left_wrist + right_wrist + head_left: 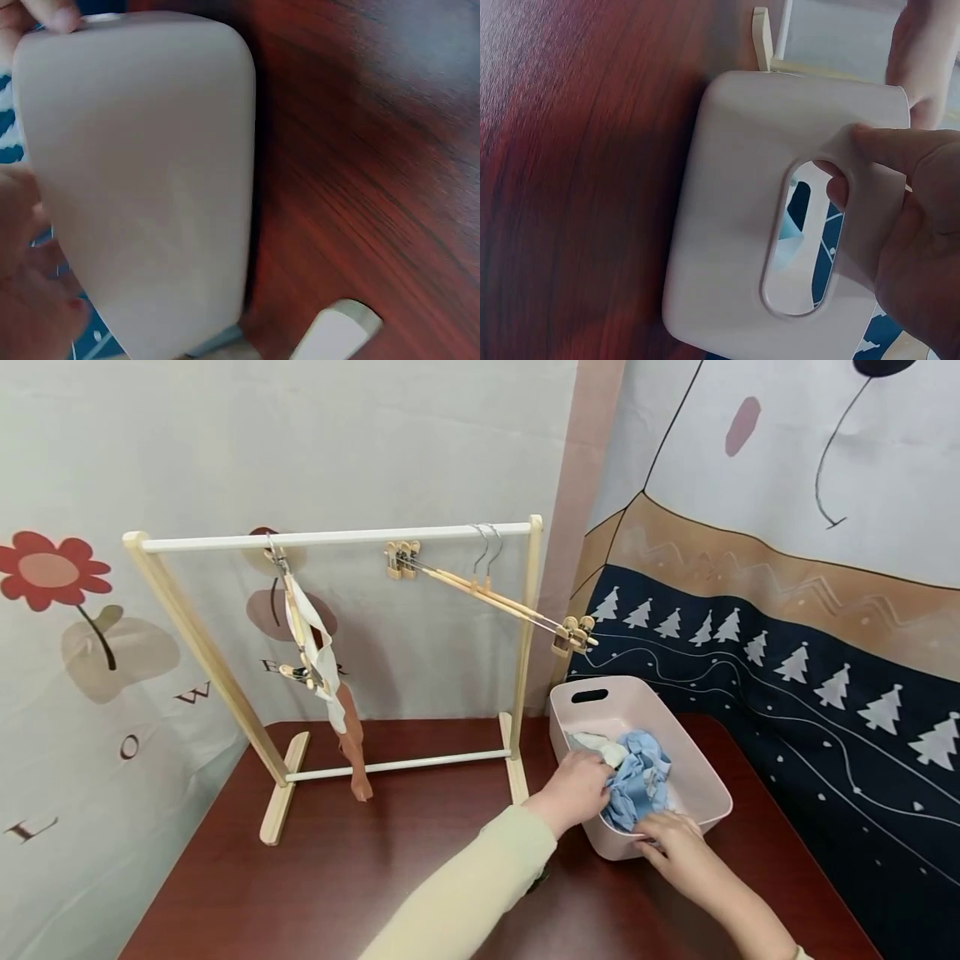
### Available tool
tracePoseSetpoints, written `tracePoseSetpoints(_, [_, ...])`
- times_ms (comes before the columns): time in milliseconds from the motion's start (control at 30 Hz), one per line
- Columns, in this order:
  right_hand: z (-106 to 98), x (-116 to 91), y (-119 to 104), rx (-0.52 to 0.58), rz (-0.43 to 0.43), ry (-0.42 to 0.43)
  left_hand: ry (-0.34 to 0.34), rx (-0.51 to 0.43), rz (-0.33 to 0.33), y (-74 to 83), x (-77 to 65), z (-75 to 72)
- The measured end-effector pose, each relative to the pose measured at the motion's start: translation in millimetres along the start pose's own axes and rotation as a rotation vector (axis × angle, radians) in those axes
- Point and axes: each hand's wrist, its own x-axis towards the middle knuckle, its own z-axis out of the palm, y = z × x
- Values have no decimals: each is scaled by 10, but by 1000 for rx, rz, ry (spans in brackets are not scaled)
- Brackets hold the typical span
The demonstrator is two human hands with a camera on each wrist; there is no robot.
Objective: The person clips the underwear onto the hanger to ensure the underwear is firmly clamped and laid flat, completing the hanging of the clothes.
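Note:
A pale pink bin (pixel 701 768) stands at the table's right side with a crumpled light blue cloth (pixel 637 781) and a whitish cloth (pixel 600 747) inside. My left hand (pixel 576 787) reaches over the bin's left wall, its fingers down by the cloths; whether they grip any is hidden. With my right hand (pixel 671 843) I grip the bin's near rim. In the right wrist view, the thumb of that right hand (pixel 922 217) presses the outer wall beside the handle slot, and fingertips show behind it.
Left of the bin stands a wooden rack (pixel 337 537). Two clip hangers (pixel 487 597) hang at its right, their ends jutting toward the bin. White and brown garments (pixel 318 660) hang at its left. The dark red table (pixel 420 852) extends in front.

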Motion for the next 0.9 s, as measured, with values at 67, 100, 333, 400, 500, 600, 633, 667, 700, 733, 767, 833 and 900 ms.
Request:
tracePoseSetpoints(67, [-6, -3, -11, 1, 0, 8, -64, 62, 13, 66, 70, 21])
tracePoseSetpoints(100, [-9, -5, -15, -2, 2, 10, -94, 84, 13, 95, 97, 23])
tracePoseSetpoints(333, [-27, 6, -30, 4, 28, -14, -217, 142, -188, 193, 227, 25])
tracePoseSetpoints(400, [-36, -2, -30, 14, 43, -38, -272, 166, -255, 226, 253, 43])
tracePoseSetpoints(500, [-35, -17, -33, 25, 60, -51, -348, 249, -298, 290, 277, 85])
tracePoseSetpoints(600, [-25, -27, -34, 18, 67, -39, -386, 303, -334, 346, 297, 107])
tracePoseSetpoints(633, [-20, -26, -35, 20, 68, -36, -391, 315, -343, 354, 302, 111])
tracePoseSetpoints(667, [-16, -21, -36, 21, 71, -36, -397, 318, -352, 355, 306, 112])
tracePoseSetpoints(700, [-12, -15, -37, 20, 73, -40, -401, 314, -361, 348, 307, 109])
tracePoseSetpoints(733, [-9, -8, -39, 19, 76, -45, -401, 302, -365, 337, 307, 106])
tracePoseSetpoints(767, [-9, -1, -40, 20, 81, -50, -398, 291, -365, 324, 309, 106])
tracePoseSetpoints(833, [-15, 12, -39, 24, 92, -60, -384, 263, -350, 304, 311, 104])
tracePoseSetpoints(900, [-19, 19, -36, 20, 99, -67, -347, 232, -337, 291, 312, 108])
